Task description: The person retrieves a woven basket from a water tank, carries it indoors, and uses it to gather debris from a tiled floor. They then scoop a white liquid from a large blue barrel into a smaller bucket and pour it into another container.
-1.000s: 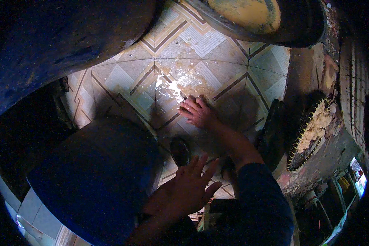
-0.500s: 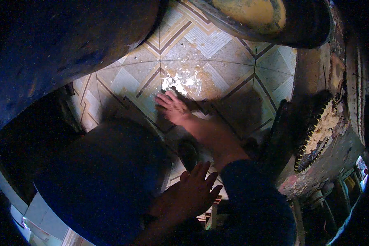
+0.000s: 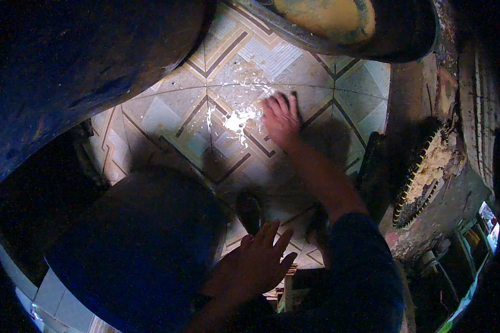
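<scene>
My right hand [image 3: 281, 119] lies spread on the patterned tile floor [image 3: 178, 114], its palm down and fingers pointing away from me. Wet smears and splashes shine with glare [image 3: 239, 121] on the tiles just left of it. My right arm comes up from the lower right in a dark blue sleeve [image 3: 358, 250]. Nearer to me, my left hand [image 3: 258, 258] hangs in shadow with its fingers stretched out and nothing in it. A dark oval thing [image 3: 250, 210], too dim to name, sits just beyond its fingertips.
A big dark rounded vessel [image 3: 94, 50] fills the upper left. At the top right stands a dark tub [image 3: 411, 36] holding a tan mass [image 3: 333, 16]. Along the right, a rough ledge bears a long hollow edged with pale spikes [image 3: 425, 172]. A dark blue rounded form [image 3: 144, 227] bulks at lower left.
My right hand has swept right and farther away across the wet tiles. The brownish wet patch seen there before is mostly out of sight. My left hand has barely moved.
</scene>
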`<state>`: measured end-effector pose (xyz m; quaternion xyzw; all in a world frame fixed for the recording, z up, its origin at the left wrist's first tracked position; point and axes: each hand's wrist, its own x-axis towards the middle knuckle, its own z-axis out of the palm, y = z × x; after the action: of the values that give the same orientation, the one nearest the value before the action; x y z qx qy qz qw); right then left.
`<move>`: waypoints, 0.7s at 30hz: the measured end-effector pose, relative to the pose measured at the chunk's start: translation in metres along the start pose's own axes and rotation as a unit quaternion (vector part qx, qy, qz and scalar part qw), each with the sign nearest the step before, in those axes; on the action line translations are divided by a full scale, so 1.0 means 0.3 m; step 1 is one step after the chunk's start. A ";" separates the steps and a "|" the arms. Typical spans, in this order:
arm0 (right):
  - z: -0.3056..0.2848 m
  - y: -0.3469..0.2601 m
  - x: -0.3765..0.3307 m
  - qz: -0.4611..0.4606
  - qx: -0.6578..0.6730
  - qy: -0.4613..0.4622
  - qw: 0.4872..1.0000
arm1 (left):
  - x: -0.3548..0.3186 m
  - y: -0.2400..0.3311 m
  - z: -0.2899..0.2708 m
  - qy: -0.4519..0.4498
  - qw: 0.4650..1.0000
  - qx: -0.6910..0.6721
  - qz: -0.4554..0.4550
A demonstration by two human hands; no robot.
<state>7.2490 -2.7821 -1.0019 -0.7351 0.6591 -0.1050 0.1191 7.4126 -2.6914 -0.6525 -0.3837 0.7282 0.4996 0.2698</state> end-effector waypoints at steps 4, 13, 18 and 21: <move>-0.031 0.128 -0.261 -0.035 0.107 0.092 0.989 | 0.005 0.003 -0.007 -0.006 1.000 -0.014 0.000; -0.095 0.027 -0.125 -0.001 0.076 -0.037 0.996 | 0.019 0.005 -0.012 -0.018 1.000 -0.025 -0.003; -0.050 -0.004 0.052 -0.070 0.056 -0.006 0.996 | 0.022 0.009 -0.023 -0.016 1.000 -0.014 -0.002; -0.018 0.000 0.030 -0.088 0.046 0.000 0.995 | 0.019 0.010 -0.027 -0.003 1.000 0.000 0.007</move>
<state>7.2482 -2.7912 -0.9967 -0.7841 0.5861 -0.1454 0.1434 7.4068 -2.7001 -0.6526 -0.3773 0.7301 0.5025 0.2684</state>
